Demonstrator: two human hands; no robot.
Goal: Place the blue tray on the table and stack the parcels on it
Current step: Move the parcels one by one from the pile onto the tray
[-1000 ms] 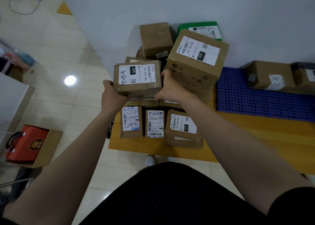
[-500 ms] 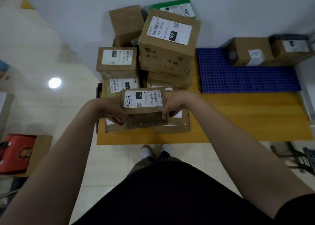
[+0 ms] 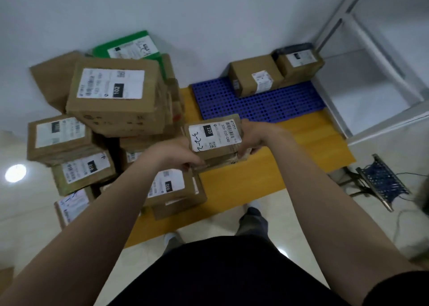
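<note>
Left grip [image 3: 183, 157] curled round the near corner of a small flat brown cardboard parcel with a white label marked 220 [image 3: 214, 138], fingers tucked under it. The right grip [image 3: 253, 138] clasped the opposite edge, thumb on top. Between them the parcel hung clear above the yellow wooden bench [image 3: 267, 166].

At the bench's left end sat the untidy pile of brown cardboard boxes [image 3: 116, 96], with a green-wrapped parcel [image 3: 127, 45] at the back against the wall. To the right lay the blue perforated plastic tray [image 3: 267, 106], flat on the bench. Two brown cardboard boxes [image 3: 255, 78] stood side by side along its far edge. The held parcel was just short of the tray's near left corner.

The tray step looked done, and the stacking was under way, with most parcels left in the pile. The next move seemingly called for carrying this one further right and away, then lowering it flat onto bare tray in front of the two boxes before both grips let go.
</note>
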